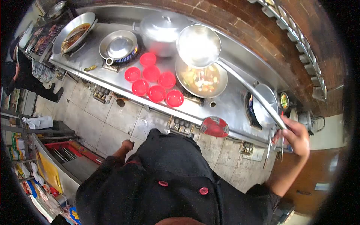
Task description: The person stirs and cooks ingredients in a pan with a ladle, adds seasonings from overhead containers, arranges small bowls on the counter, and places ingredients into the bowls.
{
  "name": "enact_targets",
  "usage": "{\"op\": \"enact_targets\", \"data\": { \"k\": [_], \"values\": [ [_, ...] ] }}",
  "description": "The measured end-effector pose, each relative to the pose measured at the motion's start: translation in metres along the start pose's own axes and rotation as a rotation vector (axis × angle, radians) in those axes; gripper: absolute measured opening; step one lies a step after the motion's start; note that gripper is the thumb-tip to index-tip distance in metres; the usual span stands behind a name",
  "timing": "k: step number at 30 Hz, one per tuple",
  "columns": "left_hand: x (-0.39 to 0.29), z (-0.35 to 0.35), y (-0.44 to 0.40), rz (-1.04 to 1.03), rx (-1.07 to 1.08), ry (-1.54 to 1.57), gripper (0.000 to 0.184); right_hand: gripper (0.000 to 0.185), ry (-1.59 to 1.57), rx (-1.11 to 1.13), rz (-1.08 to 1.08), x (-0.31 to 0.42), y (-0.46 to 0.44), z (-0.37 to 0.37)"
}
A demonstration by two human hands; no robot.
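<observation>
My right hand [296, 137] is closed around the end of a long metal handle. At its far end, the round steel bowl of a ladle [198, 47] is held above a wok [224, 84] of broth with vegetable pieces, hiding its back edge. Whether the ladle holds anything is lost in glare. Left of the wok, several red bowls [156, 93] stand grouped on the steel counter; no food shows in them. My left hand [126, 146] hangs low before the counter, fingers curled, with a small dark thing at the fingertips that I cannot make out.
A large lidded pot [163, 33] stands behind the bowls. Further left are a covered pan [119, 47] over a flame and a wok with fish in sauce [77, 33]. Another wok [264, 108] sits right. A red-grey cloth-like thing [214, 126] overhangs the edge. A person [28, 75] stands far left.
</observation>
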State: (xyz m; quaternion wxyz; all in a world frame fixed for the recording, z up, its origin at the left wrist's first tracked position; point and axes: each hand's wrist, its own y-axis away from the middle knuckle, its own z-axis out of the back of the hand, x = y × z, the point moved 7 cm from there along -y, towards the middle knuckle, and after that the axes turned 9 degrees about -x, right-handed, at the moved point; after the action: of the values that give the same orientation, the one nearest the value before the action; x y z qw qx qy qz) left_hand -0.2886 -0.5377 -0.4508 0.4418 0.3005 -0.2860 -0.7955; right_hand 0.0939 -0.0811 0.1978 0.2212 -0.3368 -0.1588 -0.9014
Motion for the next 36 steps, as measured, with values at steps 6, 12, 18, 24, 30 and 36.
{"op": "enact_targets", "data": {
  "k": [6,12,18,24,30,36],
  "values": [
    [-0.139,0.236,0.129,-0.477,0.111,0.793,0.017,0.041,-0.014,-0.197,0.216,0.041,0.062,0.075],
    [-0.242,0.517,0.45,-1.546,-1.401,0.755,0.046,0.039,0.28,-0.361,0.757,0.094,0.11,0.098],
    [-0.291,0.514,0.523,-1.794,-1.697,0.338,0.046,0.035,0.525,-0.026,0.843,0.16,0.115,0.094],
    [-0.289,0.526,0.523,-1.788,-1.757,0.221,0.046,0.029,0.51,0.247,1.316,0.158,0.14,0.083],
    [-0.282,0.537,0.522,-1.762,-1.826,0.159,0.045,0.029,0.458,-0.018,1.156,0.163,0.145,0.091],
    [-0.272,0.545,0.527,-1.727,-1.891,0.116,0.045,0.036,0.411,0.079,0.865,0.165,0.137,0.095]
  ]
}}
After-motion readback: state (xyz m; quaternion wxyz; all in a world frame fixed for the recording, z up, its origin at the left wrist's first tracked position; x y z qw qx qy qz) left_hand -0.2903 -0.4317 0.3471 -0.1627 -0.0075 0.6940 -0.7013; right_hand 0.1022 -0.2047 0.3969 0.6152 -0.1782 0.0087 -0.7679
